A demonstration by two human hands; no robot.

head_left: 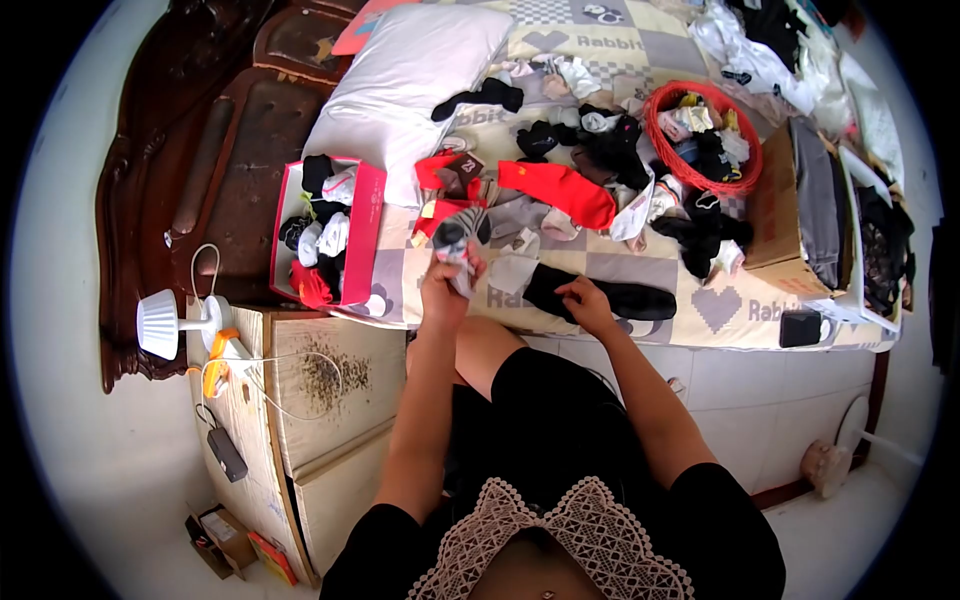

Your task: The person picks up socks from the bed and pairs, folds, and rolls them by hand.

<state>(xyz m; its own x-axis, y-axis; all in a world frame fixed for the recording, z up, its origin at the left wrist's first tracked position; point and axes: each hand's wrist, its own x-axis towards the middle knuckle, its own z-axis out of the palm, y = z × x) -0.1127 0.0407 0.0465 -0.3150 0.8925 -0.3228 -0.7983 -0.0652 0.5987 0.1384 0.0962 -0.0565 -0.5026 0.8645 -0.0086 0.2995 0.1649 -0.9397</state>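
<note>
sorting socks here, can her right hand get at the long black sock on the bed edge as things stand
Probably yes: the right hand already rests at the near end of the black sock, which lies flat and uncovered on the bedspread.

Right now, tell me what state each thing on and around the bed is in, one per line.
left hand: gripping a striped sock
striped sock: bunched, lifted off the bed
right hand: resting on a black sock
black sock: lying flat
red basket: full of socks
pink box: open, holding paired socks
red sock: lying flat
</note>
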